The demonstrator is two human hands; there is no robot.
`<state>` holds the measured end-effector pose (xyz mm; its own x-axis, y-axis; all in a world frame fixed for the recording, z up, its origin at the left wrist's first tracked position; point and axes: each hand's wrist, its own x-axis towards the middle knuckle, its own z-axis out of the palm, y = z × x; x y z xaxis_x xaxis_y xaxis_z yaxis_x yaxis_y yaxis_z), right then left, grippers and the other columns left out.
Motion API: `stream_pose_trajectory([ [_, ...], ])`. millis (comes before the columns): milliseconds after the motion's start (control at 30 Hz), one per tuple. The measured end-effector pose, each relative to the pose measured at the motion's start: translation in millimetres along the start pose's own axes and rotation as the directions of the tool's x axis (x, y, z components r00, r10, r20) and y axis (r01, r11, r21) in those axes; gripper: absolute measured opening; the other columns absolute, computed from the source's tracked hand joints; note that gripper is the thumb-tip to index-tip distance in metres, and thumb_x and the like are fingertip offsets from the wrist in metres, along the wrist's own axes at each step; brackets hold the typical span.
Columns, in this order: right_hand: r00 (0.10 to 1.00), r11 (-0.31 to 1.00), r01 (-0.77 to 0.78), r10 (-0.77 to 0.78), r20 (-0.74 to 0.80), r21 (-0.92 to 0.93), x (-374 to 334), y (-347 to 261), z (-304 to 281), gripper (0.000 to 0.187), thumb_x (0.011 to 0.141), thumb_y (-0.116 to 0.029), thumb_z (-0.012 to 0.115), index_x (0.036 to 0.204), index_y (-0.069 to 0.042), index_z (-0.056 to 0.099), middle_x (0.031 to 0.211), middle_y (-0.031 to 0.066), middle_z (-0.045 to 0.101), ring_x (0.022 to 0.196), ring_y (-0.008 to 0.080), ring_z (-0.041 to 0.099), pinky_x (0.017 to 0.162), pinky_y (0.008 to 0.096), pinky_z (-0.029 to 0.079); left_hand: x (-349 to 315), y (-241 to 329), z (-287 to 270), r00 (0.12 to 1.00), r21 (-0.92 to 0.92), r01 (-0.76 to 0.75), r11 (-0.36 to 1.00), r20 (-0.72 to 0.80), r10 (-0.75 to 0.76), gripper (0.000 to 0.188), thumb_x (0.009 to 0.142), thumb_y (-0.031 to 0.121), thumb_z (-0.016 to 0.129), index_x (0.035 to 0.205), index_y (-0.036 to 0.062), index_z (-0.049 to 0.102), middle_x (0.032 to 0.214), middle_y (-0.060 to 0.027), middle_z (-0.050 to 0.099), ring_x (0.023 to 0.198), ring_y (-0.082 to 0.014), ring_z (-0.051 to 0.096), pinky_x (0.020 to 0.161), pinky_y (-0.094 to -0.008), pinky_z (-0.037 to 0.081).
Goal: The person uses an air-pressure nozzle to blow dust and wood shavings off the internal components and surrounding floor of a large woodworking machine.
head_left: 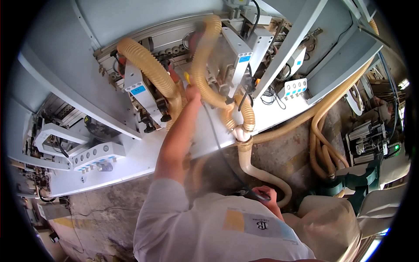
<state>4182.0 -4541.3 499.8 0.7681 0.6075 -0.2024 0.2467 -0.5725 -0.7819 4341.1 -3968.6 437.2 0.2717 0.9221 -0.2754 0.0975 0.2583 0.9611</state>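
My left arm stretches forward into the machine. My left hand (193,93) is closed around a yellow air gun (187,78), most of it hidden by the fingers and a hose. From that hand a thin dark air hose (220,150) runs back toward my body. Close to my waist, my right hand (269,195) grips a black section of it. Ribbed tan suction hoses flank the left hand: one on the left (146,63) and a blurred one on the right (201,65). Hazy dust hangs around the white machine unit (238,56) there.
A white machine bed (144,159) crosses in front of me, with grey frame posts (290,48) rising from it. A gauge panel (98,155) stands at left. Thick hoses (323,148) drop to the floor at right, near a green duct fitting (358,183) and beige dust bags (327,218).
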Motion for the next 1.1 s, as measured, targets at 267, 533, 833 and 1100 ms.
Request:
stream_pose_trajectory([
  [267,0.915,0.963,-0.173,0.235,-0.328,0.208,4.6,89.9,-41.9,0.019,0.087,-0.021,0.075,0.091,-0.002,0.076,0.072,0.0095,0.072,0.068,0.0152,0.068,0.068,0.0305,0.053,-137.5,4.8,6.9,0.914,-0.112,-0.220,0.969,0.325,0.245,0.059,0.099,0.061,0.048,0.102,0.0034,0.060,0.072,-0.0043,0.053,0.058,-0.0171,0.050,0.054,-0.0319,0.043],
  [533,0.794,0.988,-0.130,0.157,-0.587,0.087,7.4,118.6,-133.3,0.022,0.088,-0.022,0.074,0.094,-0.001,0.075,0.077,0.0128,0.072,0.071,0.0188,0.069,0.070,0.0322,0.053,-228.6,91.4,56.1,0.801,0.040,-0.201,0.979,0.582,0.141,0.050,0.099,0.053,0.052,0.096,0.0036,0.058,0.062,-0.0023,0.050,0.045,-0.0120,0.047,0.041,-0.0272,0.040],
  [833,0.611,0.959,0.100,0.151,-0.777,0.266,-30.6,228.5,-202.9,0.023,0.096,-0.019,0.070,0.095,0.004,0.069,0.072,0.0003,0.060,0.066,0.0084,0.053,0.062,0.0225,0.043,-343.0,73.5,140.2,0.789,0.132,-0.331,0.934,0.582,0.197,0.046,0.101,0.052,0.051,0.086,0.0093,0.059,0.066,0.0036,0.053,0.053,-0.0106,0.048,0.050,-0.0300,0.041],
  [1100,0.575,0.936,-0.072,0.320,-0.753,0.344,-67.1,306.7,-238.5,0.027,0.093,-0.025,0.072,0.099,0.002,0.072,0.085,0.0111,0.072,0.076,0.0191,0.065,0.074,0.0305,0.051,-435.2,-29.0,143.5,0.891,0.040,-0.164,0.986,0.435,0.131,0.052,0.101,0.053,0.046,0.086,0.0040,0.056,0.065,-0.0070,0.054,0.049,-0.0195,0.054,0.047,-0.0370,0.045],
])
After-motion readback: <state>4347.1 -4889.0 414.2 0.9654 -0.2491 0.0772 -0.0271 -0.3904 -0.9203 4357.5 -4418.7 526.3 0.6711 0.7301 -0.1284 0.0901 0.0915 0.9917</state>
